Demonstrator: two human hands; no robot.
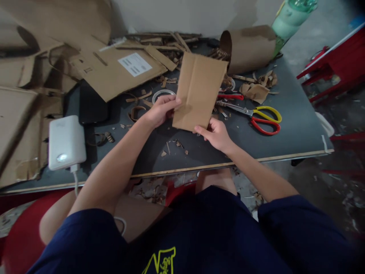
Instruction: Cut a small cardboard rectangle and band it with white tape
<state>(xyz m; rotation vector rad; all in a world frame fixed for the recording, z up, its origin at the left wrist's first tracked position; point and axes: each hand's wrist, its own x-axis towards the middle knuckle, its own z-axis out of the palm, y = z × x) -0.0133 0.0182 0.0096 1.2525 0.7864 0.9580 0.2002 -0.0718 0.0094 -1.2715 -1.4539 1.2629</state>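
A rectangular piece of cardboard (201, 89) is held up over the dark table, with a crease running down near its left side. My left hand (162, 109) grips its left edge, thumb on the front face and fingers behind. At the lower right corner my right hand (216, 134) pinches it the same way. Scissors (252, 112) with one yellow and one red handle loop lie just right of the cardboard. Behind its right edge a second red handle (232, 96) shows in part. Left of it is a grey ring (163, 93), perhaps a tape roll, partly covered.
Large cardboard sheets (114, 68) cover the table's left and back. A white power bank (67, 142) with a cable and a black phone-like slab (92, 102) lie at left. A cardboard tube (251, 49) and green bottle (293, 23) are back right. Scraps litter the table (159, 152).
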